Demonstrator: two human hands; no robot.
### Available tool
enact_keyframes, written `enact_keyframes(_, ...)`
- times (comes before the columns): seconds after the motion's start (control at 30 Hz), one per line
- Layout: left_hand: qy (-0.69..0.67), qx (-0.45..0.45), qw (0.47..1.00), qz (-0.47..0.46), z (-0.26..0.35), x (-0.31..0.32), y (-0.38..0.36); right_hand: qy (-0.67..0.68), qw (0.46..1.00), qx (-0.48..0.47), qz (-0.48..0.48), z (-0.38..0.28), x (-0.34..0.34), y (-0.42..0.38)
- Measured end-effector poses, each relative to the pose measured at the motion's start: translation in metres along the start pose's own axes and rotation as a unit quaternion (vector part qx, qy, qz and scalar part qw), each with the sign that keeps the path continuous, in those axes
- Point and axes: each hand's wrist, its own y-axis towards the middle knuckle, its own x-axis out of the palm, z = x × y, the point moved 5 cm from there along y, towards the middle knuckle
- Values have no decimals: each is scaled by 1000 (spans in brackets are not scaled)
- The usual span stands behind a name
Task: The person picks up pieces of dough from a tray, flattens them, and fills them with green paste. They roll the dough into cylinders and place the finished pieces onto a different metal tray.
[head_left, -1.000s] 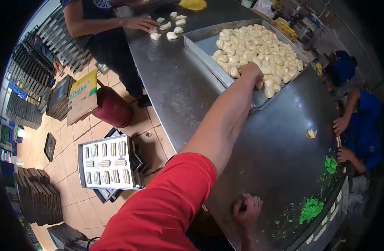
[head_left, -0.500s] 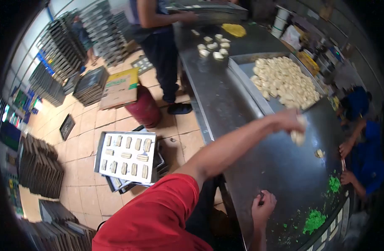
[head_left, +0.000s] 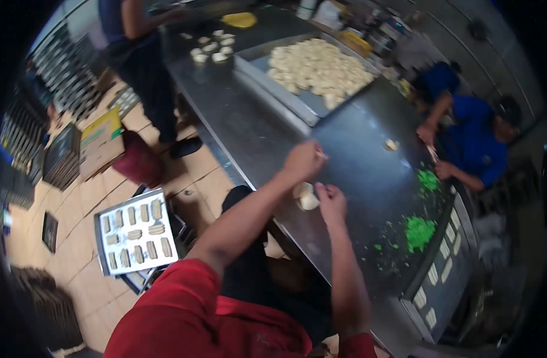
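Observation:
My left hand (head_left: 305, 161) is closed above the steel table (head_left: 255, 137), its fingertips pinched together; what they hold is too blurred to tell. Just below it, a pale round dough piece (head_left: 307, 198) lies near the table's edge. My right hand (head_left: 333, 206) is closed at the right side of this dough, thumb and finger pinching its edge. Farther up the table, a large tray (head_left: 273, 95) holds a heap of similar dough pieces (head_left: 318, 65).
Green crumbs (head_left: 419, 232) and a small dough piece (head_left: 391, 145) lie to the right. A tray of dough strips (head_left: 434, 292) is at lower right. Two people in blue (head_left: 473, 143) work across the table; another person (head_left: 148, 77) stands upper left. A filled tray (head_left: 136, 230) sits low left.
My left hand has come back from beside the big tray towards me, and the dough it carried is now on the table. My right hand has moved up to it. The view has shifted right.

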Motion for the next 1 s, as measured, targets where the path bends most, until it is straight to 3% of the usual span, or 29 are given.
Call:
enact_keyframes(0.07, -59, -1, 994, 89, 13, -42, -8, -32, 999, -5, -18, -13, -2, -5)
enact_keyframes(0.13, -79, -34, 995, 47, -11, -55, -14, -49, 998, -12, -38, -14, -4, -10)
enact_keyframes(0.17, 106, -28, 994, 25, -19, -59, -27, -69, 995, -28, -70, -15, -2, -14)
enact_keyframes(0.2, 286, -22, 958, 4, -23, -56, -39, -73, 995, -25, -71, -18, -3, -21)
enact_keyframes(0.27, 239, -12, 970, 36, -15, -57, -52, -147, 982, -71, -97, -35, -1, -34)
enact_keyframes(0.33, 195, -4, 979, 65, -17, -52, -59, -162, 978, -116, -63, -41, 0, -42)
enact_keyframes(0.4, 128, -41, 968, -212, -28, -12, -67, -160, 971, -148, -101, -42, 5, -45)
enact_keyframes(0.43, 141, 8, 980, -143, -19, -13, -75, -164, 970, -148, -102, -42, 0, -47)
enact_keyframes(0.53, 113, 4, 989, -98, -14, -18, -78, -57, 987, -85, -125, -45, -26, -53)
enact_keyframes(0.6, 84, -29, 989, -116, -23, -19, -76, 281, 957, -65, -15, -50, -58, -58)
enact_keyframes(0.67, -201, -152, 962, -110, -48, -10, -76, 323, 946, -33, -11, -52, -82, -59)
enact_keyframes(0.7, -302, -140, 938, -94, -39, -14, -75, 365, 931, -7, -13, -50, -90, -58)
enact_keyframes(0.73, -303, -137, 937, -107, -30, -10, -74, 366, 931, -4, 1, -48, -94, -57)
enact_keyframes(0.77, -119, -24, 992, -41, -16, -16, -73, 447, 894, 21, -25, -46, -93, -58)
enact_keyframes(0.8, 69, 95, 993, 30, 3, -21, -76, 527, 848, 42, -51, -44, -91, -60)
enact_keyframes(0.83, 193, 91, 977, 25, 19, -16, -83, 536, 841, 53, -44, -36, -88, -59)
enact_keyframes(0.87, 192, 98, 976, 22, 34, -12, -90, 538, 840, 51, -37, -31, -88, -62)
enact_keyframes(0.9, -5, 43, 998, -45, 42, -3, -96, 523, 849, 53, -46, -33, -84, -66)
enact_keyframes(0.93, -200, -17, 973, -112, 52, 7, -103, 509, 857, 58, -55, -33, -79, -71)
enact_keyframes(0.97, -361, -106, 911, -171, 61, 20, -110, 453, 887, 65, -67, -31, -75, -75)
enact_keyframes(1.0, -358, -107, 911, -176, 66, 23, -112, 456, 885, 68, -64, -32, -76, -80)
